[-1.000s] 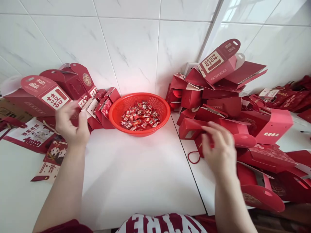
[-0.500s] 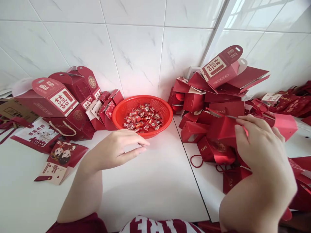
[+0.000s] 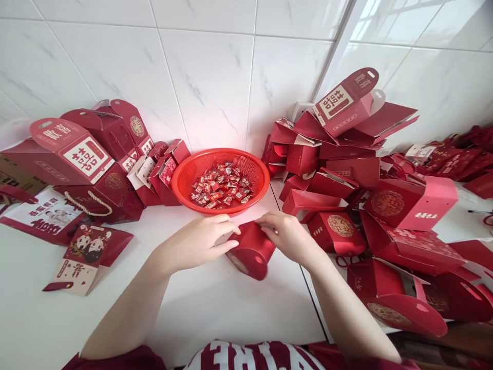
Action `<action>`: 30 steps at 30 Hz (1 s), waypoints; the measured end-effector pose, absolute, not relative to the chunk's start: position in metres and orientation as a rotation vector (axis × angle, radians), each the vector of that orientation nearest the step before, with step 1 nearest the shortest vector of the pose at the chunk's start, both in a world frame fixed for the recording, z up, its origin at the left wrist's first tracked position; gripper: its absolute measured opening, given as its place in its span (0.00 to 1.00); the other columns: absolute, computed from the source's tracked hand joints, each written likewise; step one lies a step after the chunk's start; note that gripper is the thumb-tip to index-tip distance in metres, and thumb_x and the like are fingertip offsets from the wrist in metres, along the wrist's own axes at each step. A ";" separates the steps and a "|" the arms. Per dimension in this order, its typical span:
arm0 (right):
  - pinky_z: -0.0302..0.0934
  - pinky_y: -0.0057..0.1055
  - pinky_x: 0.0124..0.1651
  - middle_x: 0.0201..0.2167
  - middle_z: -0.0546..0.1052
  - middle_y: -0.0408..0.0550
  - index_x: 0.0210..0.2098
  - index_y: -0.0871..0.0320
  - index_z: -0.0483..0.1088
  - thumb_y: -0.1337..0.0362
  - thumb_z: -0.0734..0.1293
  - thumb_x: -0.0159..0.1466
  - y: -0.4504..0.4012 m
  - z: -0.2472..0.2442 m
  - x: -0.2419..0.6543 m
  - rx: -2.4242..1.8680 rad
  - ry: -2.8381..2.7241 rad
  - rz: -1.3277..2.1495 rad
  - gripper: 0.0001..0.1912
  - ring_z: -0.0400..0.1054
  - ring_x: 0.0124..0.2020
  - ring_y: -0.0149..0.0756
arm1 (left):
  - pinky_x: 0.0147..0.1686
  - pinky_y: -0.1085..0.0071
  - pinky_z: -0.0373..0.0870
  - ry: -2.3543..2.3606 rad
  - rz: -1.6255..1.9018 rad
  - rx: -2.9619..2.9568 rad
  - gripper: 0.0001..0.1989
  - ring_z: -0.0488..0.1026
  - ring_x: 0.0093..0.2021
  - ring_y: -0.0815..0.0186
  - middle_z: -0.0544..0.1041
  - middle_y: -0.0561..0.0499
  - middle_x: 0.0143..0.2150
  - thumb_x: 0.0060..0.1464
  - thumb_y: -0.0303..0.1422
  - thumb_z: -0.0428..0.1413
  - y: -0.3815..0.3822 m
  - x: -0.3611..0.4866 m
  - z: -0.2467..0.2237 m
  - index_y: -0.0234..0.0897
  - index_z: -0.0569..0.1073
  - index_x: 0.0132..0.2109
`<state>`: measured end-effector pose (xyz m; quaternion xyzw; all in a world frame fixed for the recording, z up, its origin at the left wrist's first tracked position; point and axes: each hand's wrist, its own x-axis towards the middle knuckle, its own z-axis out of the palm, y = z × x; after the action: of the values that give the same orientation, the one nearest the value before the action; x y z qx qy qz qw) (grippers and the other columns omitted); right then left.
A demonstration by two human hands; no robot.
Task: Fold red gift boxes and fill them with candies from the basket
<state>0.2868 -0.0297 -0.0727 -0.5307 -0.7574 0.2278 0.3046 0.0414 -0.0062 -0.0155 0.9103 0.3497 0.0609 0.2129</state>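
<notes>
A small red gift box (image 3: 252,249) is between my two hands, just in front of the candy basket, above the white table. My left hand (image 3: 206,237) grips the box's left side with fingers and thumb. At its upper right edge, my right hand (image 3: 288,234) pinches the card. A rounded flap of the box points toward me. Right behind it stands a red plastic basket (image 3: 181,192) holding a heap of red-wrapped candies (image 3: 223,185).
Several assembled red boxes (image 3: 87,159) are stacked at the left, with a flat printed card box (image 3: 82,257) before them. A large pile of red boxes (image 3: 339,231) covers the right side. A white tiled wall (image 3: 215,77) stands behind the table (image 3: 200,308).
My right hand has moved left from the pile, bringing a red box to the middle of the table. My left hand now holds it too.
</notes>
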 end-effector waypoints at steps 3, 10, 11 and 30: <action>0.66 0.33 0.47 0.42 0.79 0.46 0.44 0.53 0.77 0.75 0.61 0.66 -0.027 -0.075 0.280 -1.347 -2.078 0.704 0.17 0.74 0.43 0.37 | 0.41 0.69 0.66 0.976 0.120 2.530 0.13 0.75 0.41 0.64 0.76 0.51 0.45 0.66 0.37 0.49 -0.005 0.051 -0.027 0.44 0.77 0.49; 0.65 0.30 0.42 0.39 0.79 0.49 0.37 0.57 0.77 0.72 0.62 0.65 -0.016 -0.059 0.269 -1.485 -2.167 0.697 0.11 0.73 0.39 0.36 | 0.28 0.68 0.57 1.037 0.067 2.503 0.23 0.65 0.26 0.67 0.68 0.52 0.28 0.65 0.40 0.49 -0.005 0.058 -0.032 0.36 0.69 0.23; 0.64 0.31 0.40 0.39 0.79 0.50 0.35 0.57 0.77 0.69 0.63 0.66 -0.014 -0.056 0.268 -1.560 -2.217 0.653 0.10 0.73 0.38 0.37 | 0.27 0.68 0.56 1.047 0.054 2.498 0.22 0.64 0.25 0.68 0.67 0.52 0.26 0.63 0.40 0.50 -0.005 0.056 -0.031 0.36 0.67 0.22; 0.63 0.32 0.43 0.40 0.79 0.47 0.42 0.55 0.75 0.62 0.63 0.69 -0.001 -0.052 0.283 -1.349 -2.411 0.806 0.09 0.72 0.42 0.38 | 0.30 0.67 0.59 1.370 -0.055 2.613 0.08 0.73 0.34 0.58 0.76 0.46 0.37 0.56 0.26 0.49 -0.001 0.056 -0.037 0.35 0.71 0.40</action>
<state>0.2827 -0.0009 -0.0520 -0.4646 -0.8305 0.2777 0.1312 0.0560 -0.0006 -0.0373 0.8815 0.4622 -0.0186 0.0954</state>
